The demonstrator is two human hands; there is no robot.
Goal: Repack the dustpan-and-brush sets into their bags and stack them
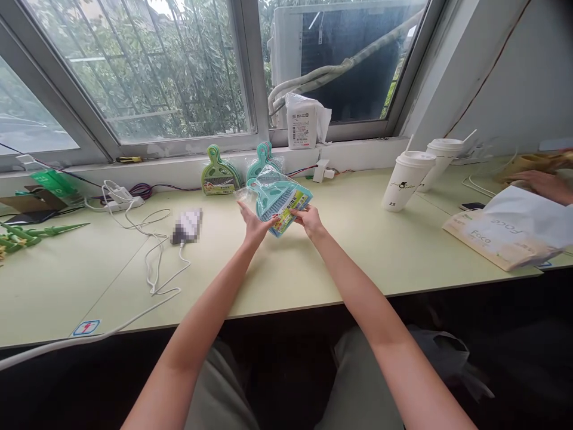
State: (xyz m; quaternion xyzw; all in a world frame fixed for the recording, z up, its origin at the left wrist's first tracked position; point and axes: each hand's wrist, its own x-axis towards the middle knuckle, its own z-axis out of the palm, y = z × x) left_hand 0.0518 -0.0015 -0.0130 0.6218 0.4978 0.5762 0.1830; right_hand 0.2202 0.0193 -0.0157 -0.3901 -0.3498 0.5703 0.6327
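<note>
A teal mini dustpan and brush set point(277, 197) in a clear plastic wrapper is held tilted above the table. My left hand point(255, 222) grips its left side and lower edge. On the label at its lower right edge, my right hand point(310, 219) is closed with the thumb on top. Just behind, against the window ledge, a stack of teal dustpan sets point(264, 158) leans upright, partly hidden by the held one. To its left leans a stack of green dustpan sets point(219, 173).
Two white lidded cups point(405, 182) point(441, 156) with straws stand on the right, beside a tissue pack point(510, 230) and another person's hand point(548, 184). White cables point(154, 263) and a pixelated object point(187, 227) lie left. A wrapped packet point(302, 124) sits on the ledge.
</note>
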